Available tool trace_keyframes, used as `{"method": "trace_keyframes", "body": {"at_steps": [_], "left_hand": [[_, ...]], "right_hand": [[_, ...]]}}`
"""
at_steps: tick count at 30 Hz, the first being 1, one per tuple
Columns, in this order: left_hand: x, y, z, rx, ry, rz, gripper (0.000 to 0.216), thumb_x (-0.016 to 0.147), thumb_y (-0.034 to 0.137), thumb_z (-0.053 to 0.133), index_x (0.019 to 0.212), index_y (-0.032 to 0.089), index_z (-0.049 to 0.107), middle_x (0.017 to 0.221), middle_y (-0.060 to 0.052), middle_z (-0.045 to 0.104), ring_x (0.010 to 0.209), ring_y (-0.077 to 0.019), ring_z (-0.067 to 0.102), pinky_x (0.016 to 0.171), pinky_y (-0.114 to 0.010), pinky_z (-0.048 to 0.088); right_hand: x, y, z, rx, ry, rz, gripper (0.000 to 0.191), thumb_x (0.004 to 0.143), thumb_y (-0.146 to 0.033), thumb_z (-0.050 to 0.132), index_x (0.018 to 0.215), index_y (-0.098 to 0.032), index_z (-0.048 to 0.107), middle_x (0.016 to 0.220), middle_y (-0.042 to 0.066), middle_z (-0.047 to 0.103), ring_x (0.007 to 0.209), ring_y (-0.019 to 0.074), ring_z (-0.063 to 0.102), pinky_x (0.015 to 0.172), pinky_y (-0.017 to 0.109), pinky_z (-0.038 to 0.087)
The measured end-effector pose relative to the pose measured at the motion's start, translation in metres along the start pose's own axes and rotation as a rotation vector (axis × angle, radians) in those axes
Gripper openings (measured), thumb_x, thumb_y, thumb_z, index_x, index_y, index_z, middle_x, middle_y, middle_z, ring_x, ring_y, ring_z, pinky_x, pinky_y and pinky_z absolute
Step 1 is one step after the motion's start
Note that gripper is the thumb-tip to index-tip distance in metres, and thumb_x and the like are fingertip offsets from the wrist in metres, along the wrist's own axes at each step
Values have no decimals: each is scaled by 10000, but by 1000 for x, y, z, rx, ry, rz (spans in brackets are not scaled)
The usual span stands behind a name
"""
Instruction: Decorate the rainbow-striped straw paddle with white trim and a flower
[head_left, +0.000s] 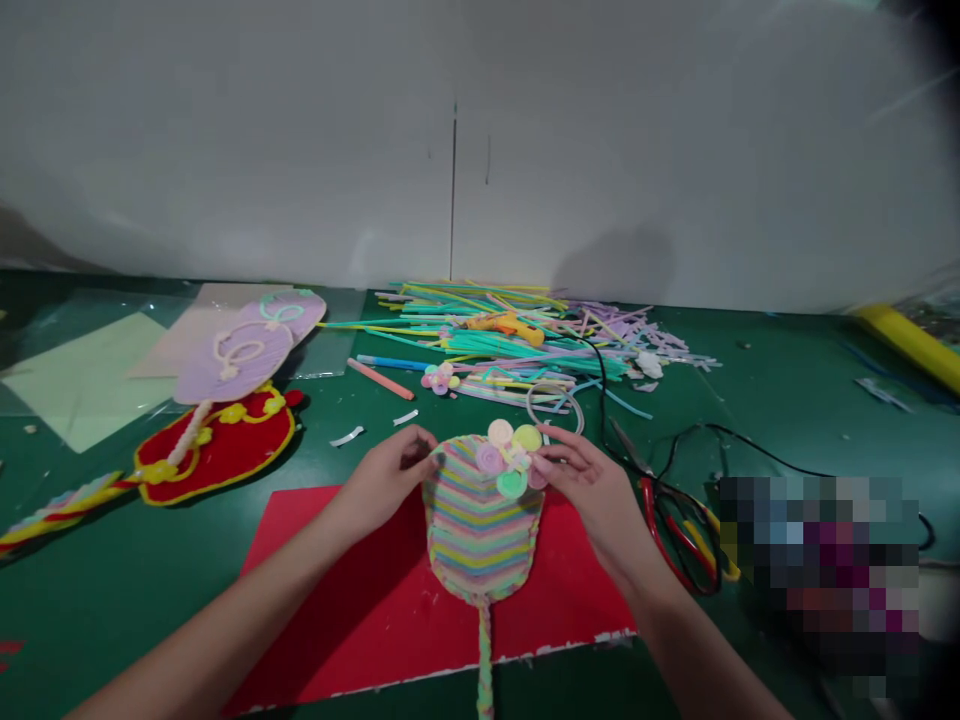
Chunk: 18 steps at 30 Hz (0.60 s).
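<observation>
A pastel striped fan (478, 535) made of coloured strips lies over a red sheet (375, 600), its braided handle pointing toward me. Near its top edge sits a cluster of rolled spiral flowers (510, 456) in cream, yellow, purple and green. My left hand (386, 472) pinches the fan's upper left rim. My right hand (585, 485) has its fingertips closed on the right side of the flower cluster.
A pile of coloured strips (517, 345) with an orange glue gun (510, 325) lies behind. Purple fans (247, 350) and a red fan (217, 450) rest at left. Red-handled pliers (675, 530), black cable (720, 432) and a wire ring (553, 405) sit at right on the green table (787, 400).
</observation>
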<state>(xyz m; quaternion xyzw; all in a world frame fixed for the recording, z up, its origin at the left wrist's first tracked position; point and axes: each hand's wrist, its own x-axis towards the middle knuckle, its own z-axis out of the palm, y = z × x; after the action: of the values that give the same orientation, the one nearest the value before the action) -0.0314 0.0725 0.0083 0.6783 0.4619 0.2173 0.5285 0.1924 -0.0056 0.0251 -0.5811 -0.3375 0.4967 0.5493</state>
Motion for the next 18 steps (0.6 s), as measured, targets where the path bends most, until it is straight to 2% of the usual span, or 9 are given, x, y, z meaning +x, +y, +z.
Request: {"method": "trace_keyframes", "body": {"at_steps": [4, 7, 10, 11, 12, 15, 18], "left_hand": [[-5, 10, -3, -124, 17, -100, 255, 764, 432, 521, 833, 189, 488, 682, 6, 624, 650, -160, 586, 585, -260, 438], [-11, 14, -5, -18, 27, -122, 247, 741, 423, 538, 811, 186, 531, 713, -19, 648, 679, -186, 609, 612, -291, 468], [-19, 24, 0, 222, 272, -14, 257, 746, 398, 545, 884, 187, 594, 885, -65, 665, 815, -221, 614, 735, -340, 475], [-22, 30, 3, 245, 353, 33, 282, 761, 401, 534, 935, 190, 601, 953, -74, 657, 867, -225, 608, 772, -345, 469], [-24, 37, 7, 201, 367, 58, 302, 781, 407, 515, 978, 195, 600, 995, -71, 652, 897, -217, 606, 795, -336, 467], [-24, 58, 21, -102, 191, 42, 311, 754, 397, 524, 953, 172, 604, 942, -59, 669, 836, -192, 630, 757, -305, 492], [-17, 72, 29, -205, 212, 46, 208, 685, 344, 590, 783, 161, 594, 770, -29, 661, 723, -176, 624, 680, -282, 495]], "right_hand": [[-5, -1, 1, 91, 1, 23, 457, 661, -290, 751, 1090, -217, 611, 867, 22, 668, 741, 131, 639, 668, 252, 534], [-9, -4, 3, 156, 11, 8, 452, 661, -275, 754, 1084, -228, 604, 877, 12, 656, 756, 131, 640, 670, 249, 533], [-12, -10, 8, 184, 51, -54, 477, 662, -254, 753, 1105, -244, 577, 834, -9, 647, 729, 122, 639, 683, 255, 533], [-13, -12, 11, 194, 64, -75, 493, 662, -249, 751, 1118, -250, 564, 820, -15, 645, 728, 124, 639, 694, 265, 535], [-13, -15, 14, 207, 71, -92, 509, 660, -245, 751, 1129, -253, 553, 810, -19, 643, 734, 129, 641, 708, 277, 537], [-12, -22, 26, 246, 48, -114, 545, 643, -234, 758, 1141, -254, 538, 790, -26, 638, 730, 144, 648, 727, 311, 542], [-9, -29, 35, 252, 4, -123, 559, 640, -237, 758, 1154, -252, 539, 837, -11, 653, 759, 158, 655, 759, 329, 532]]}}
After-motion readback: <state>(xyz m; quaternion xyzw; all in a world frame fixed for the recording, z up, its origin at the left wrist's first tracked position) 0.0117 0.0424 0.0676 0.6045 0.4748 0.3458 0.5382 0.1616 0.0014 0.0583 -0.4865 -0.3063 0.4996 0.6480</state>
